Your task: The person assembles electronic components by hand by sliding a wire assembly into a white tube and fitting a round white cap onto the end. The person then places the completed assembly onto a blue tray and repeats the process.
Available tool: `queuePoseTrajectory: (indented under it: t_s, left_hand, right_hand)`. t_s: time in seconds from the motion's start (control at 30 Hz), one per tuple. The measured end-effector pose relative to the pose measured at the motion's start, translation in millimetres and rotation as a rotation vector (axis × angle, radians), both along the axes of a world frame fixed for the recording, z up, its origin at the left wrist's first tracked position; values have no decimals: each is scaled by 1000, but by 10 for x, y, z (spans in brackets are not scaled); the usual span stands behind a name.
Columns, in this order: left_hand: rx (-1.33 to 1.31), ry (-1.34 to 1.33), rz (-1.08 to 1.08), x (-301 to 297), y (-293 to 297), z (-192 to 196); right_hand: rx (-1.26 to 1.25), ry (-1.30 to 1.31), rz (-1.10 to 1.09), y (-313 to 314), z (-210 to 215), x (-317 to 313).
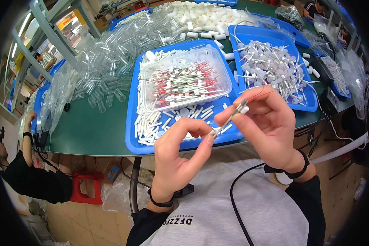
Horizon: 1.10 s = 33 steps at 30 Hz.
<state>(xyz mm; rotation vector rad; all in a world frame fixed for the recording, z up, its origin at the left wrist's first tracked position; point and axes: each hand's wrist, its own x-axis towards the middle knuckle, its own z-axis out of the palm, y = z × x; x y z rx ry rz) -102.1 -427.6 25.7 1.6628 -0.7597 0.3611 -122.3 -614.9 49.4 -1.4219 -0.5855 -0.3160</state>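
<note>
Both my hands are raised over the front edge of a blue tray (130, 119). Between them runs a thin grey rod-like part (231, 119) with a small white piece and a fine red wire at its upper end. My right hand (272, 125) pinches that upper end between thumb and fingers. At the lower end, the thumb and forefinger of my left hand (176, 145) close on the part, hiding its tip. Behind my hands, a clear plastic box (151, 104) of similar red-wired parts rests in the tray, on loose short white tubes (147, 127).
A second blue tray (309, 104) at the right holds white stems with round discs. Farther back on the green table (74, 131) lie clear tubes (106, 61) and white cylinders (192, 18). At the left, a person in black sleeves (37, 176) sits near a red stool (86, 188).
</note>
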Motion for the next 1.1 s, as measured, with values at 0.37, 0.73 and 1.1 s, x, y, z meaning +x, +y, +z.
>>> queuePoseTrajectory:
  t_s: [0.37,0.73,1.1]
  left_hand:
    - [8,5,18,5,-3,-14]
    - [5,12,21,-6,-35,-21]
    - [6,3,59,-1,-56,-56]
  right_hand:
    - [12,-9,-90,11,56,-19]
    - [7,-1,-54,20,-36,14]
    - [-137,-26,-72,39,-105,64]
